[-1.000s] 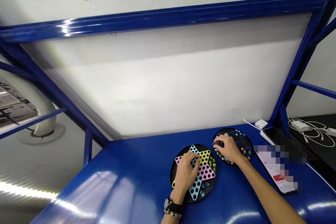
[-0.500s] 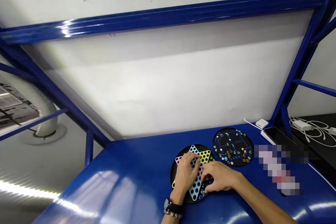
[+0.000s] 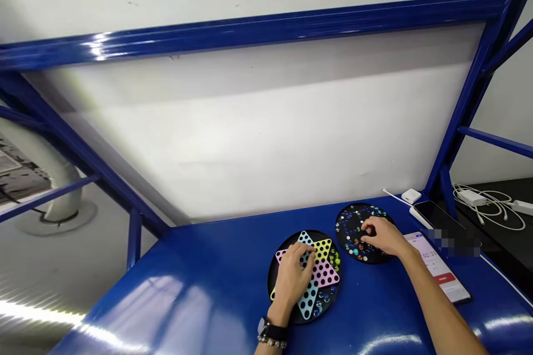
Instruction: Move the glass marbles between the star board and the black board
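A flat pink, yellow and blue star with round black holes is set in a round black tray. Green marbles and blue marbles are gathered beside it. Mixed marbles are scattered on another black tray nearby.

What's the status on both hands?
Left hand over star board, grip unclear. Right hand over marble tray, grip unclear. Phone close by right forearm.

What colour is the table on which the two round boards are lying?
The table is blue, glossy, in the head view.
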